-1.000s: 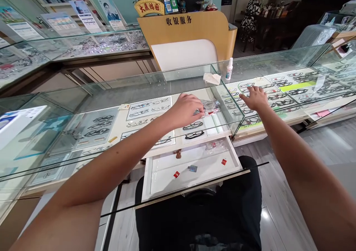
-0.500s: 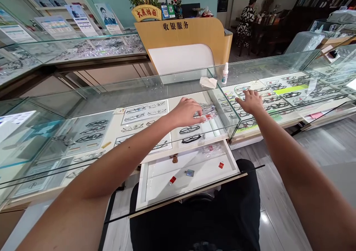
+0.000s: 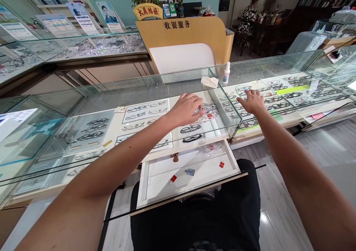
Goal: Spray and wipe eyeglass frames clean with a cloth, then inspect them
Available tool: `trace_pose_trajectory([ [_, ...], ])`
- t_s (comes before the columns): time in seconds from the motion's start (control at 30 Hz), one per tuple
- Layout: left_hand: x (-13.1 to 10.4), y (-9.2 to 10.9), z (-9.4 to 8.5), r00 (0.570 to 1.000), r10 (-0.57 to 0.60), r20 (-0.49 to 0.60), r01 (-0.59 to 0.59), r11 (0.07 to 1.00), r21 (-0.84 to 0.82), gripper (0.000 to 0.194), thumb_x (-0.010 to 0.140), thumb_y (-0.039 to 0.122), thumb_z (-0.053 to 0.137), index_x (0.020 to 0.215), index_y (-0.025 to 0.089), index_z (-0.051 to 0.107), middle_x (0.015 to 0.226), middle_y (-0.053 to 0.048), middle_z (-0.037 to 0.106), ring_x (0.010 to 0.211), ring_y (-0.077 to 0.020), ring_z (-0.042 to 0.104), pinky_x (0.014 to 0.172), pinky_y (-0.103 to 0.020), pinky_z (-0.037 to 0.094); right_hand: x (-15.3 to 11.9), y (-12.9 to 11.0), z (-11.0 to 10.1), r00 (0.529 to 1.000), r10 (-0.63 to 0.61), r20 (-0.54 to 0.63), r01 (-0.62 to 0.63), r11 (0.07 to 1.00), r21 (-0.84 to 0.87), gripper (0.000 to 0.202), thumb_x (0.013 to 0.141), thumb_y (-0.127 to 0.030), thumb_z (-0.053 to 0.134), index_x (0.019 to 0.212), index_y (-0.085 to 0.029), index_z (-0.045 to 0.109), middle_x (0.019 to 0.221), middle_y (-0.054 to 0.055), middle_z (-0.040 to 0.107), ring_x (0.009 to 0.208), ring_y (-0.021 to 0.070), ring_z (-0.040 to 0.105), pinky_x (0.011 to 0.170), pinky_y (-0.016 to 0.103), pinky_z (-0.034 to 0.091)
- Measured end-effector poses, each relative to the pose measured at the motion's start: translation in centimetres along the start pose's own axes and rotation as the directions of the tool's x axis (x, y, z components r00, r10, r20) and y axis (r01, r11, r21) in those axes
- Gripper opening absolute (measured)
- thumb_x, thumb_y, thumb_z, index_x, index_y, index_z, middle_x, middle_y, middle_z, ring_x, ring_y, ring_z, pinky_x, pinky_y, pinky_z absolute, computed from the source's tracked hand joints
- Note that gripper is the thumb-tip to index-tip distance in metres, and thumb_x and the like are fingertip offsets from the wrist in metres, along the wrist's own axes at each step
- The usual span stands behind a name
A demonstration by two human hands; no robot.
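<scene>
My left hand [image 3: 187, 110] is over the glass-topped display case, fingers loosely curved and thumb apart, with nothing seen in it. Just right of its fingertips, clear-wrapped eyeglasses [image 3: 209, 115] with a red tag show through the glass. Closer to me lie black-framed eyeglasses [image 3: 192, 138]. Over the neighbouring case section, my right hand [image 3: 252, 101] is spread with its thumb out, holding nothing visible. Rows of eyeglasses [image 3: 278, 98] lie beneath and beyond it. Whether either palm rests on the glass, I cannot tell.
A pulled-out white drawer [image 3: 158, 191] over my lap holds two red tags, a small grey-blue piece [image 3: 190, 172] and a clear plastic bag [image 3: 211, 149]. A white spray bottle [image 3: 226, 74] and a crumpled tissue [image 3: 210, 82] stand behind the hands. A person [image 3: 247, 22] sits far back.
My left hand has shifted slightly away from me, its thumb and fingertips now a little higher and clear of the wrapped eyeglasses. My right hand stays nearly still.
</scene>
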State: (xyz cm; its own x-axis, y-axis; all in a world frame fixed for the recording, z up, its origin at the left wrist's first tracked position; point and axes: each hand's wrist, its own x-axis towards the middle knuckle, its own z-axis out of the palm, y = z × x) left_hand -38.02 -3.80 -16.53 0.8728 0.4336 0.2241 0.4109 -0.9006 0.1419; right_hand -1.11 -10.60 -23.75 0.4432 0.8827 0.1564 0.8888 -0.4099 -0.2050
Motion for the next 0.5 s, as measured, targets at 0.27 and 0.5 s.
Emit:
trace_pose_trajectory([
  [0.27, -4.5, 8.7, 2.8, 0.959, 0.261, 0.109, -0.150, 0.796, -0.587, 0.032, 0.116, 0.037, 0.031, 0.107, 0.025, 0.060, 0.088, -0.004, 0.073, 0.081, -0.0218, 0.065, 0.087, -0.037, 0.049, -1.2, -0.6, -1.2, 0.973, 0.021, -0.228, -0.014, 0.999, 0.034, 0.056, 0.107, -0.037, 0.031, 0.134, -0.018, 0.076, 0.134, 0.023, 0.077, 0.128, 0.0454, 0.067, 0.108, 0.060, 0.053],
  [0.5, -6.0, 9.4, 10.5, 0.933, 0.150, 0.328, 0.080, 0.802, -0.592, 0.039, 0.117, 0.050, 0.030, 0.092, 0.026, 0.050, 0.087, -0.003, 0.071, 0.079, -0.0224, 0.065, 0.077, -0.036, 0.047, -1.1, -1.3, -1.7, 0.973, 0.171, -0.152, -0.171, 0.985, 0.013, 0.066, 0.113, -0.035, 0.012, 0.147, -0.015, 0.065, 0.118, 0.022, 0.083, 0.110, 0.0417, 0.076, 0.106, 0.052, 0.049],
])
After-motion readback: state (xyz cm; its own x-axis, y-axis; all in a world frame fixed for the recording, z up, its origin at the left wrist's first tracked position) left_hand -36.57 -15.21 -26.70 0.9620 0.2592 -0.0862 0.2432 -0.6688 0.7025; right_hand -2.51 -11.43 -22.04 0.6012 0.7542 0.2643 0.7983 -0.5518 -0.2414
